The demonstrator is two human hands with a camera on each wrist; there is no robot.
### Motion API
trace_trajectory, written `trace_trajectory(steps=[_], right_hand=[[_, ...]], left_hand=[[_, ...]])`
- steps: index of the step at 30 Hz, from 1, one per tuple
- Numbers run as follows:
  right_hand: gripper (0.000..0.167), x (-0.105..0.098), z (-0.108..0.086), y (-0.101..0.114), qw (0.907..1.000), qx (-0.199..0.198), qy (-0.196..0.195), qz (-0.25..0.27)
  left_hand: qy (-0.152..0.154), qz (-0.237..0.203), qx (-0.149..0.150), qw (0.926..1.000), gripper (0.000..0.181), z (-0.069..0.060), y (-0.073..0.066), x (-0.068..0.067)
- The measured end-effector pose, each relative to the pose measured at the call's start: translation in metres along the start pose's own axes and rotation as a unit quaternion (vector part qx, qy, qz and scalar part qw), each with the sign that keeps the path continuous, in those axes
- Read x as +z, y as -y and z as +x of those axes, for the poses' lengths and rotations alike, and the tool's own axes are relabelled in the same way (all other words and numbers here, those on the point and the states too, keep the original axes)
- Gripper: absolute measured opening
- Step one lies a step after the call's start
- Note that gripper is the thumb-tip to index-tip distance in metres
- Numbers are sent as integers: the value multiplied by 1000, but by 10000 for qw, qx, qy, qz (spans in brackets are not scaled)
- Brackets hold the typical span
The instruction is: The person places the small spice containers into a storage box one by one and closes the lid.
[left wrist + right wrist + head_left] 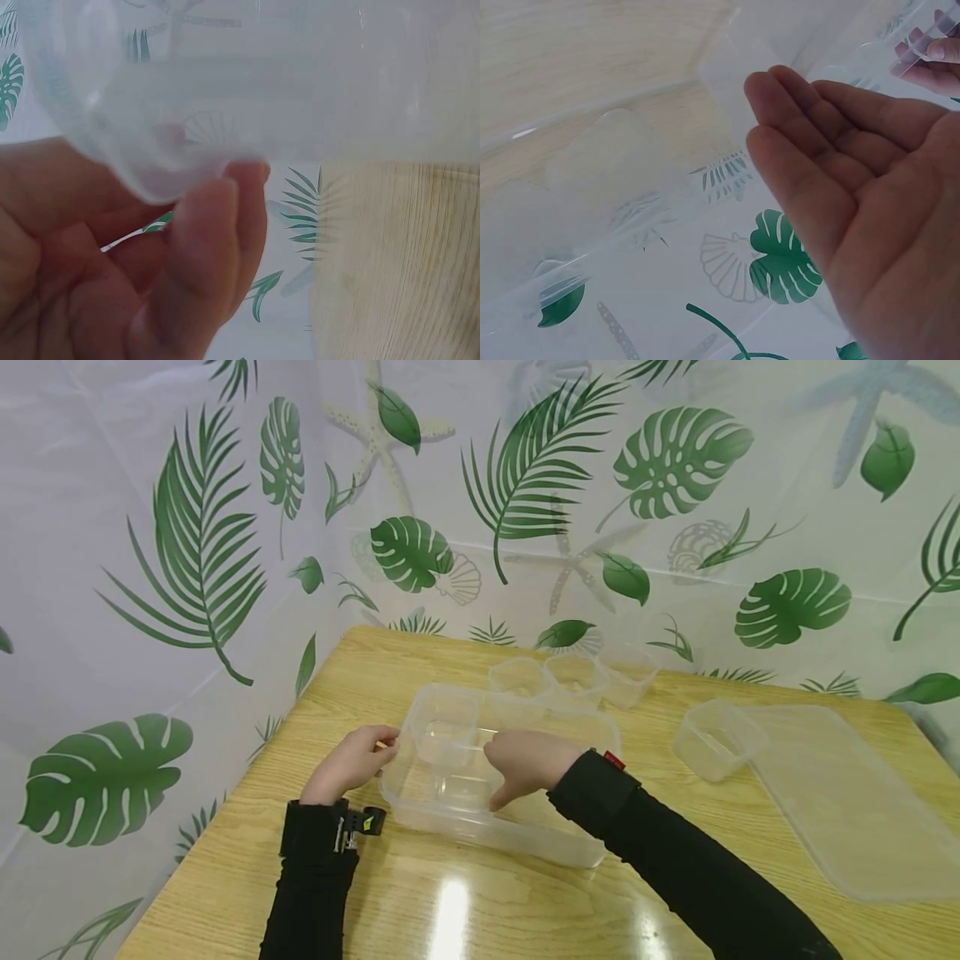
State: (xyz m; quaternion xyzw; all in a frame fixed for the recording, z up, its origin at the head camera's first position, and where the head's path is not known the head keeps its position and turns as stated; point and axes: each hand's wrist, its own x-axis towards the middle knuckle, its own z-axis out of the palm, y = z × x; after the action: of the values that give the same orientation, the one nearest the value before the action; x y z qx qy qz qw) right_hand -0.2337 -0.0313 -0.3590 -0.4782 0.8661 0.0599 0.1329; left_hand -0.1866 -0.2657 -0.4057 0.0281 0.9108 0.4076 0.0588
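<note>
Black cloth came first, up from the bottom of the frame: one sleeve at lower left, the other slanting in from lower right. Left hand first: fingers and thumb pinched the left rim of a large clear container, mid-frame, steadying it, by the look of things. Inside its left end sat a small clear cup; overlapping see-through walls made the full count hard to call. Over the middle came the right hand, fingers lengthened, gripping nothing that showed; whether it touched a cup, no telling. Settling cups into the big container looked to be the step. Beyond the far rim waited three spare cups, and another cup lay tipped at right, by the corner of a flat clear lid. With those outside, the next move seemed to call for a reach to a spare, the rim kept steady.

Underneath, yellowish wood grain, the table, glare streaking its front. From left edge to right hung a pale backdrop, printed with green leaves, shells and starfish.
</note>
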Motion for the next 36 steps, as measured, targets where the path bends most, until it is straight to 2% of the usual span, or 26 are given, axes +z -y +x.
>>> trace_trajectory(steps=[11,17,22,36], right_hand=[[50,5,15,3,9998,-66,-39,179],[52,4,18,6,9996,-88,-124,221],[60,3,20,9,9996,-77,-180,198],[66,4,30,14,9995,116,-18,276]], left_hand=[[16,-1,-27,10000,36,1,-1,0],[-23,108,59,9999,35,1,1,-1],[-32,115,104,9999,35,0,0,-1],[-62,37,98,9999,34,-1,-1,0]])
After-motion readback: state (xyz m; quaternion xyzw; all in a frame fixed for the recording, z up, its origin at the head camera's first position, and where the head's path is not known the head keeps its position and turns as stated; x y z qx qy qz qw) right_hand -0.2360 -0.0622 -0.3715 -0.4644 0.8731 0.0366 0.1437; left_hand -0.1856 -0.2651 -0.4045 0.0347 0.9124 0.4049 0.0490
